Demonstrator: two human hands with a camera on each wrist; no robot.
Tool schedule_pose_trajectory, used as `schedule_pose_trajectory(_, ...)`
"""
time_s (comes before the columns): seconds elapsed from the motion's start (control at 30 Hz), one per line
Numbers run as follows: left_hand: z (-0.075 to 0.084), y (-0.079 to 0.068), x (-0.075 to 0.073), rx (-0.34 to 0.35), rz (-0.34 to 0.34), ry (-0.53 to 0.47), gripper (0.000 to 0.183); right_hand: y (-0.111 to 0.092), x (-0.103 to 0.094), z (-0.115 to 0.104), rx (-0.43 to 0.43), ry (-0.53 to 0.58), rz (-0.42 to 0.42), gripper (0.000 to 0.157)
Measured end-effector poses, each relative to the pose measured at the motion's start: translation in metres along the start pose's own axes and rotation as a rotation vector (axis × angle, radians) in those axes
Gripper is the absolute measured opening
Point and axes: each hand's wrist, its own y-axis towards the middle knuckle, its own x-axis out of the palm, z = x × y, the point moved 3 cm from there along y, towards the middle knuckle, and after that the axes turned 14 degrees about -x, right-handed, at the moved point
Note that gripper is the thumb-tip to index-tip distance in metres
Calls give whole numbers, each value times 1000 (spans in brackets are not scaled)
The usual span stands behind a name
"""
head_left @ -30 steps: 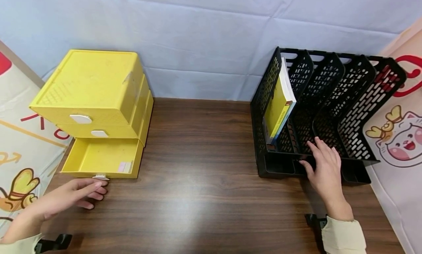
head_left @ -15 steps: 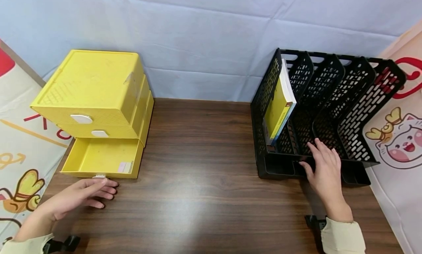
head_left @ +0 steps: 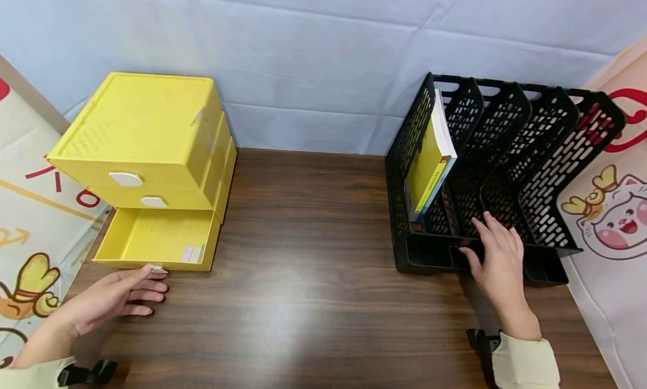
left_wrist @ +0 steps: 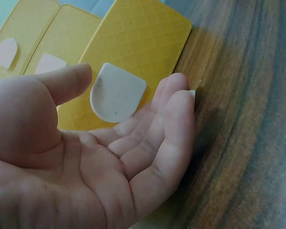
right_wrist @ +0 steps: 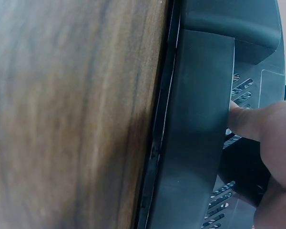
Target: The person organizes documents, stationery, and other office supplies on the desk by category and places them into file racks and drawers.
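Observation:
A yellow drawer cabinet stands at the left, its bottom drawer pulled out. Inside that drawer lie small pale pieces, too small to identify. My left hand is at the drawer's white handle, thumb by it. In the left wrist view the palm faces up, and the fingers bend loosely beside the handle without gripping it. My right hand rests on the front of a black file organizer, fingers spread. The thumb touches its front rim in the right wrist view.
Two books, one with a yellow cover, stand in the organizer's leftmost slot. Brown wooden tabletop lies between cabinet and organizer. Pale cloth hangs behind, and printed cloths flank both sides.
My left hand shifted right along the drawer front, then back left, its thumb now at the handle. The drawer stays pulled out. My right hand keeps its place.

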Motion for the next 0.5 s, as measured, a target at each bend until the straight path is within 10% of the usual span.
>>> schedule_pose_trajectory(0.5, 4, -1, 0, 19, 81, 40, 46, 0, 0, 0, -2, 2, 2, 70)
